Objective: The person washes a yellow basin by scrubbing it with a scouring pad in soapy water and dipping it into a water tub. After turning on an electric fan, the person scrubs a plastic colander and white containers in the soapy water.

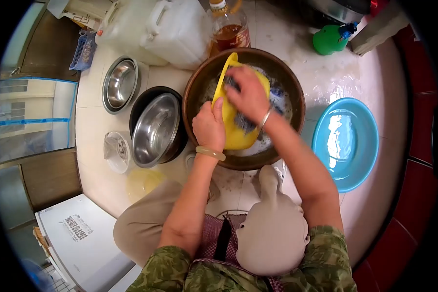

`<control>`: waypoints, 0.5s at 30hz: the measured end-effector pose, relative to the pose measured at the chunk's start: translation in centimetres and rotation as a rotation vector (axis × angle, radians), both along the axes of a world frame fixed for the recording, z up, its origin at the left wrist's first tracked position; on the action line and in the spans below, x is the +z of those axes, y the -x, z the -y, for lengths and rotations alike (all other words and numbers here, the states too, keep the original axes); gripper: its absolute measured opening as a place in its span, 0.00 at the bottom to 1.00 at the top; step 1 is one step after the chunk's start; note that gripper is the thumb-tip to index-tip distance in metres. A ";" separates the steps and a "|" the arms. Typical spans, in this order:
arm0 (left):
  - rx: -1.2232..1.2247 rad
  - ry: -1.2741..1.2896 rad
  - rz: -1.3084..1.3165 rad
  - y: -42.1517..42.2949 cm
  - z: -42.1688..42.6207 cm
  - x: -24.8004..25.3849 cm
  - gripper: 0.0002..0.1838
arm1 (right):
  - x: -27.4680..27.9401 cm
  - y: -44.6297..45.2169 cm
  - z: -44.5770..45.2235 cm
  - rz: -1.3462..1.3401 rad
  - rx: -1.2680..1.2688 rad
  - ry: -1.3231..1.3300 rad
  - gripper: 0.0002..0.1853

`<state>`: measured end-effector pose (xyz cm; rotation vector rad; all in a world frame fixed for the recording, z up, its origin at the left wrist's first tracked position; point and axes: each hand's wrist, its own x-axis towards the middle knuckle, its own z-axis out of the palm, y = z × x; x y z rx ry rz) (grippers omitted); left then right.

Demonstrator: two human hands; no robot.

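A yellow plastic basin [241, 137] is tipped on its side inside a large brown tub [190, 92] of soapy water. My left hand [210, 125] grips its rim, the thumb lying along the edge. My right hand [249, 92] is closed on a dark grey-blue cloth [244, 123] and presses it against the basin's side. Part of the cloth is hidden under the hand and forearm. White suds [282, 102] and something bluish, too unclear to name, lie in the water around the basin.
A blue basin of water [321, 163] stands to the right. Metal bowls [155, 130] and a white bucket [118, 163] are on the left. White jugs [175, 34], a bottle of amber liquid [231, 36] and a green spray bottle [326, 40] stand beyond the tub. The floor is wet.
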<state>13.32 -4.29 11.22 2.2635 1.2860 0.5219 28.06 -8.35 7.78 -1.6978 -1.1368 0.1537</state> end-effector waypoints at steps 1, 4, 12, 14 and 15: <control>-0.006 0.059 -0.027 0.6 -0.1 0.1 0.24 | -0.9 -2.3 -1.0 -0.106 -0.018 0.099 0.23; -0.041 0.086 0.162 3.9 -0.3 -2.8 0.23 | -2.5 -5.2 -2.3 -0.344 -0.007 0.257 0.23; 0.124 0.136 0.376 0.7 -3.0 -2.0 0.24 | 3.0 4.5 -1.4 0.047 0.201 0.034 0.18; 0.077 0.013 0.244 1.3 -2.5 -1.7 0.24 | 2.4 2.5 -2.8 0.081 0.119 0.110 0.15; 0.057 -0.052 0.183 1.6 -2.2 -1.3 0.24 | 1.6 0.5 -3.7 0.051 0.068 0.195 0.17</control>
